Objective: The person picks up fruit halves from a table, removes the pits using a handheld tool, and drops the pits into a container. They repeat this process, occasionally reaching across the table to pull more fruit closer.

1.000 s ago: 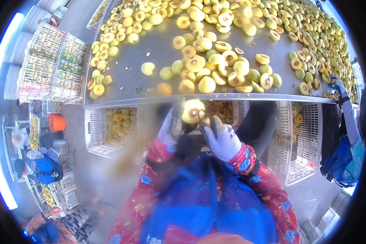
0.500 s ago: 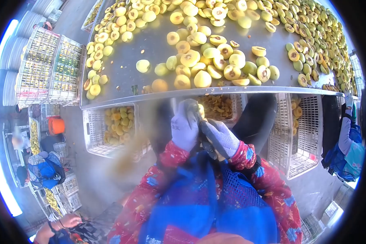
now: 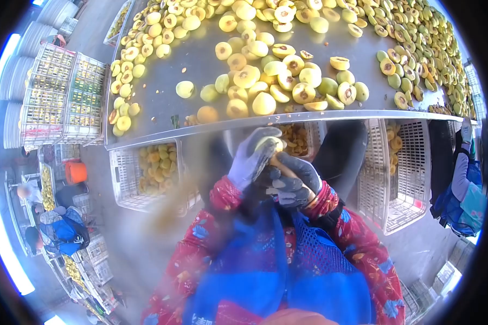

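Observation:
Close to my body, below the table edge, my left hand [image 3: 254, 155], in a grey-and-lilac glove, is closed around a yellow peach half [image 3: 277, 144]. My right hand [image 3: 296, 181], gloved the same way, grips a tool with a wooden handle [image 3: 287, 167]; its working end meets the fruit and is hidden. Both hands are nearly touching. Beyond them, a loose pile of cut peaches [image 3: 264, 104] lies on the metal table [image 3: 165, 103], some with brown pits or hollows showing.
A white crate [image 3: 126, 181] with peach pieces stands under the table at left, another crate [image 3: 402, 179] at right. Between my legs is a container of dark yellow scraps [image 3: 295, 139]. Stacked crates [image 3: 65, 97] stand far left. Co-workers [image 3: 63, 230] sit at left and right.
My hands have drawn slightly apart and turned, so the fruit and the wooden handle now show more. The view has shifted slightly. A person's arm at lower left has gone from view.

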`<state>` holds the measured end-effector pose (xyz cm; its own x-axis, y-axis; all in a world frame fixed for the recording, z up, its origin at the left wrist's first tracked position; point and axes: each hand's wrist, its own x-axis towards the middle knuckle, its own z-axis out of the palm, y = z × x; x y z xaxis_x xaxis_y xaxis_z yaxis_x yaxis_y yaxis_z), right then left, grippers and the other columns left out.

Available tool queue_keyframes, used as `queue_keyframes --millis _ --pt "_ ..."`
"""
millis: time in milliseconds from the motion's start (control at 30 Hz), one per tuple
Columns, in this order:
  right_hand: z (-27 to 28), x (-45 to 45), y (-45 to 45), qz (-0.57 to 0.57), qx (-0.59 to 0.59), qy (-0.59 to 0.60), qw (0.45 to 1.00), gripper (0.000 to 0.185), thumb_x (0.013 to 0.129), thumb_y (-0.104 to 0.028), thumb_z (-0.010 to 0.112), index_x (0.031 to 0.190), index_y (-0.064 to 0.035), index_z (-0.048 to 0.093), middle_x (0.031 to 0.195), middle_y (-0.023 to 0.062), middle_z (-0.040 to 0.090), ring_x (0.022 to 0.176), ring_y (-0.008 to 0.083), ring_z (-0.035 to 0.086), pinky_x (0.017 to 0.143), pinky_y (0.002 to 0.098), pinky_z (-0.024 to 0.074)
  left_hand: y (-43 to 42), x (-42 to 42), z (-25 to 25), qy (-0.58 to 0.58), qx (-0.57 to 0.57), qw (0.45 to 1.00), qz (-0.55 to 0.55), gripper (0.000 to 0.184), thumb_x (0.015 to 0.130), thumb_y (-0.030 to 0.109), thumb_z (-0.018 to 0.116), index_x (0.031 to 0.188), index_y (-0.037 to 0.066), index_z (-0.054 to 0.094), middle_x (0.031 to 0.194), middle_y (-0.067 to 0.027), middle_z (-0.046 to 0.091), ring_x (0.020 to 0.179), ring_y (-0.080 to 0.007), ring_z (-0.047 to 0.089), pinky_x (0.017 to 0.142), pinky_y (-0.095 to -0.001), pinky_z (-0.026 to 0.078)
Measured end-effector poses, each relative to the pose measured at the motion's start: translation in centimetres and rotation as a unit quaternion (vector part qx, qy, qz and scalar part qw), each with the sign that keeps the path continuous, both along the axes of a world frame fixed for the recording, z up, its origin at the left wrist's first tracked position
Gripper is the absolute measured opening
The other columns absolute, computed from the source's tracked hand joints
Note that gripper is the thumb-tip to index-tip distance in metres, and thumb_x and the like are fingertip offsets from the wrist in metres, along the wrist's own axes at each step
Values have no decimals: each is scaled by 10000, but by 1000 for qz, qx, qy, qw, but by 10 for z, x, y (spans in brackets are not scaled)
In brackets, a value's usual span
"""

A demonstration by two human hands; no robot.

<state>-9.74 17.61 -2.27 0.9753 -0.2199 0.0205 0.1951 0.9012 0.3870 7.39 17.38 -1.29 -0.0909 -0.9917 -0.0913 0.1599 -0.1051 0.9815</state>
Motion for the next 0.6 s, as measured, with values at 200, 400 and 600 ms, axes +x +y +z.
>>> queue_keyframes --millis 200,400,600 --pt "3 6 6 -43 12 2 999 416 999 -448 390 1016 -62 542 554 -2 494 348 87 415 354 229 313 2 -13 14 -64 -135 988 34 353 917 232 564 1146 -36 547 995 -132 645 901 -182 628 812 -282 507" --pt "10 13 3 -87 -40 -43 994 364 1008 -423 386 1054 -104 555 525 -30 499 320 79 395 359 234 331 4 -12 -9 128 21 969 210 350 928 327 554 1062 5 573 964 -144 641 842 -229 640 742 -339 528" --pt "14 2 -9 -123 -20 149 981 338 1020 -420 350 1136 -136 490 479 -27 437 322 94 380 343 228 309 23 75 8 -43 101 890 442 377 917 271 601 1160 -12 544 1028 -162 631 886 -276 631 801 -365 514"
